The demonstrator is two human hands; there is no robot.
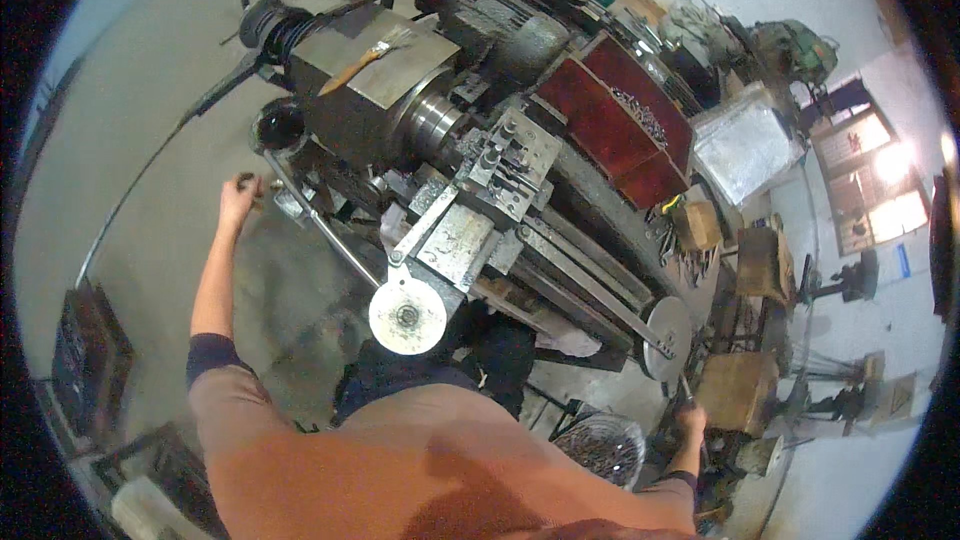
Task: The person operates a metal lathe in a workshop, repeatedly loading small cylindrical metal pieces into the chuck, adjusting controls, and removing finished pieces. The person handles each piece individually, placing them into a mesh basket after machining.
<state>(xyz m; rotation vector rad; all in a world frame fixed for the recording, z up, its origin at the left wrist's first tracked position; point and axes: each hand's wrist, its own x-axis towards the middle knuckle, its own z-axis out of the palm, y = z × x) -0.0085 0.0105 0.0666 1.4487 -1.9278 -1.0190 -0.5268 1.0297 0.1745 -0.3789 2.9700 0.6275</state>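
A small bench lathe stands before me, with a shiny spindle and a metal slide block. My left hand is out at the left of the machine, its fingers closed around something small and dark that I cannot make out. It is beside the long metal lever. At the right, my right hand grips a handle just below a round metal disc, which a long flat bar joins to the slide. A pale round plate sits at the near end of the slide.
A wooden-handled brush lies on the headstock cover. Behind the slide, a red tray holds small metal parts. A motor stands at the back. Near my right arm is a basket of small pieces. Cardboard boxes stand farther right.
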